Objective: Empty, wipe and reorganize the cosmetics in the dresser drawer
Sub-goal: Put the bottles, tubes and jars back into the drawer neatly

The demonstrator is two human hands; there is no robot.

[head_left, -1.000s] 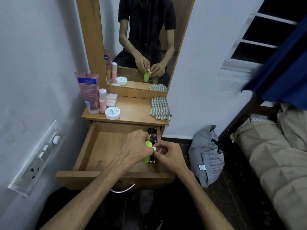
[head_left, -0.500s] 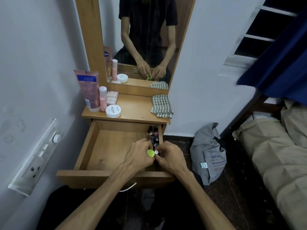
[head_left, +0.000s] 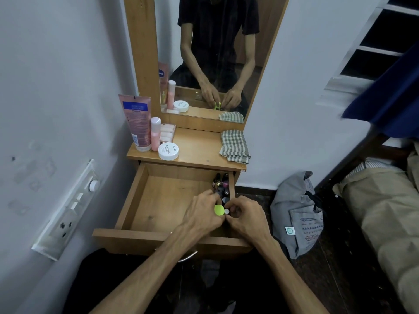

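A grey drawstring bag [head_left: 297, 216] slumps on the dark floor [head_left: 335, 275] at lower right — just beside it, beige bedding [head_left: 383, 214]. Upper right: a blue curtain [head_left: 390, 94] overlaps a white-barred window [head_left: 371, 41]. At left, a switchboard [head_left: 68, 209] on the white wall [head_left: 56, 75].

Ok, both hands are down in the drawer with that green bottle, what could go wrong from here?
1. The green bottle is going in beside small bottles packed tight along the drawer's right wall; a nudge from either the left hand or the right hand could topple them.
2. The drawer is pulled far out; leaning on its front could strain it.
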